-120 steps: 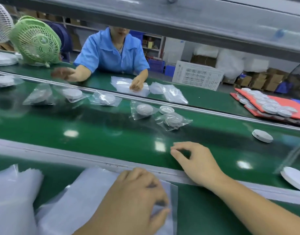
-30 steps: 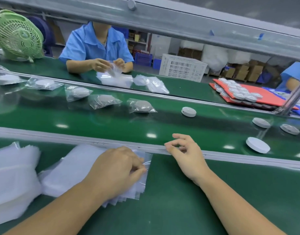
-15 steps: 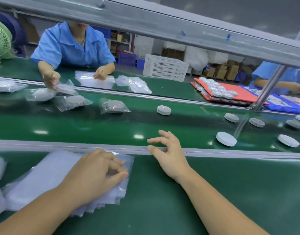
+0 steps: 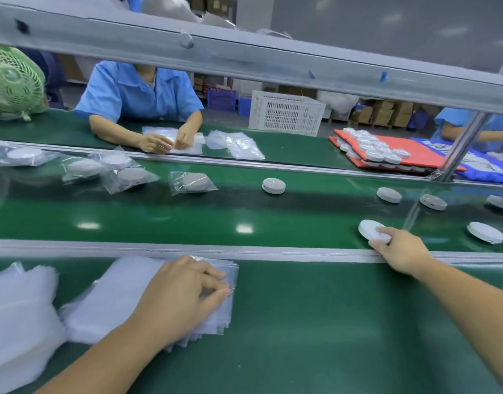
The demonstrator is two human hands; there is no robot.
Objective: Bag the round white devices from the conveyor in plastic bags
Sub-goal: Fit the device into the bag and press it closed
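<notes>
In the head view, the right hand [image 4: 402,251] reaches over the metal rail to the green conveyor belt [image 4: 159,217]. Its thumb and fingers are closed around a round white plastic device [image 4: 369,229], which lies on the near edge of the belt. The left hand [image 4: 182,294] rests on a stack of clear plastic bags [image 4: 116,294] on the green table [image 4: 330,322]. Its curled fingers and thumb pinch the right edge of the top bag.

More loose white devices [image 4: 273,185] lie on the belt, most of them to the right. To the left on the belt lie several devices already inside bags [image 4: 193,182]. A second pile of clear bags [image 4: 17,314] lies at the far left of the table. Across the belt, a person in a blue shirt [image 4: 139,92] handles a bag with both hands, beside a green fan [image 4: 14,81].
</notes>
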